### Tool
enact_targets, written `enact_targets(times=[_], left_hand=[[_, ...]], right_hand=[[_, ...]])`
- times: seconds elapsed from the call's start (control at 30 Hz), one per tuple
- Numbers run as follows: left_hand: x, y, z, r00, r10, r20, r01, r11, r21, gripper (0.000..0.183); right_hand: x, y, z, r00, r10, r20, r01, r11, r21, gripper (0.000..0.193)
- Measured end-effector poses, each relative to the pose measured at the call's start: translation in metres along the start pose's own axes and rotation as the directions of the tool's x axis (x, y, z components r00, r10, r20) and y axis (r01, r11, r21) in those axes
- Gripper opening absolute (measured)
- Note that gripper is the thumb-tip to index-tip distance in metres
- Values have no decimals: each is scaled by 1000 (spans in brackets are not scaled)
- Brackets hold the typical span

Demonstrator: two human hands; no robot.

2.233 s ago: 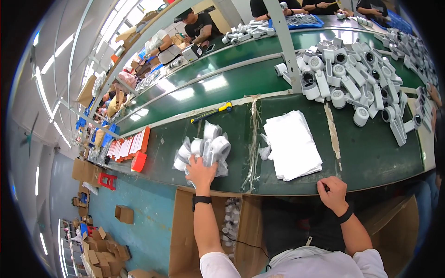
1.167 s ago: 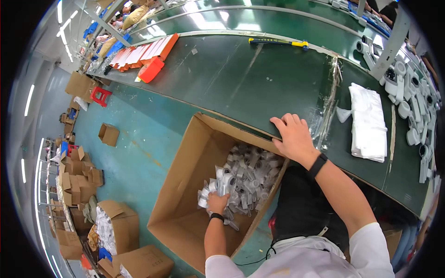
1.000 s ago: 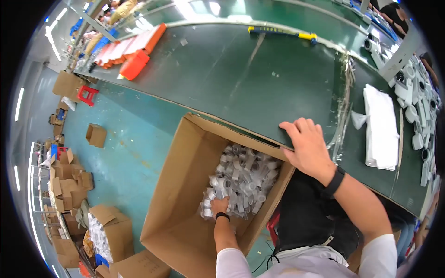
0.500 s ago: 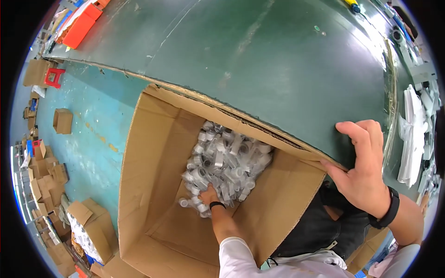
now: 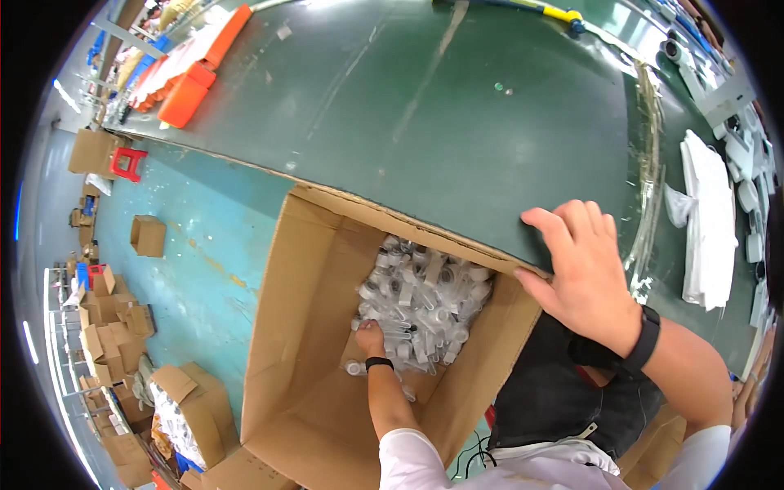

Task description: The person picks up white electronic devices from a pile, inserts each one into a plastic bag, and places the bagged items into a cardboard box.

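My left hand (image 5: 370, 337) reaches down into a deep cardboard box (image 5: 282, 351) and touches the near left side of a heap of small clear and white plastic pieces (image 5: 425, 302). Its fingers are curled closed; what they hold, if anything, is hidden. Up at the box's far right corner is my right hand (image 5: 576, 265), its thumb by the rim and its other fingers apart over the green tabletop (image 5: 457, 131). Bare cardboard shows on the box floor on the near side of the heap.
The box stands against the table edge. Orange bins (image 5: 188, 94) are at the far left of the table, white sheeting (image 5: 706, 220) at the right. A yellow-handled tool (image 5: 563, 15) lies at the back. Cartons (image 5: 196, 412) and a red stool (image 5: 127, 163) stand on the floor.
The view has shifted, so box and table sit differently in it. My left hand has drawn its fingers out of the heap to its edge. My right hand stays at the box corner.
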State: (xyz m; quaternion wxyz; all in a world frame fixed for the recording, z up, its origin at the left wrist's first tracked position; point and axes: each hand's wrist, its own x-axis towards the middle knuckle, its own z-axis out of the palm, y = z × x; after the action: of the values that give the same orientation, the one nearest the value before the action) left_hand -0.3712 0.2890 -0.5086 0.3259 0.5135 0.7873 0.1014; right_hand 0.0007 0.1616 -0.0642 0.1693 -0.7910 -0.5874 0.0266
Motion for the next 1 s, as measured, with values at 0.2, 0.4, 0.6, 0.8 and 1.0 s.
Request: enact_targets(times=[0.2, 0.4, 0.6, 0.8, 1.0], left_hand=[[-23, 85, -137, 922, 299, -246, -370, 867, -334, 23], [-202, 261, -228, 751, 598, -280, -632, 528, -567, 20], [-326, 324, -232, 534, 799, -276, -743, 288, -605, 17], [-399, 386, -136, 411, 909, -72, -626, 224, -747, 17], [-413, 421, -51, 473, 874, -109, -722, 313, -616, 18]], right_hand=[[-7, -8, -4, 991, -55, -124, 63, 996, 60, 54], [-32, 6, -9, 973, 59, -224, -25, 988, 151, 45], [-128, -3, -79, 881, -94, -463, 273, 901, 338, 38], [-258, 118, -134, 707, 309, -636, -55, 921, 387, 25], [-359, 232, -145, 423, 780, -462, -321, 605, 728, 21]])
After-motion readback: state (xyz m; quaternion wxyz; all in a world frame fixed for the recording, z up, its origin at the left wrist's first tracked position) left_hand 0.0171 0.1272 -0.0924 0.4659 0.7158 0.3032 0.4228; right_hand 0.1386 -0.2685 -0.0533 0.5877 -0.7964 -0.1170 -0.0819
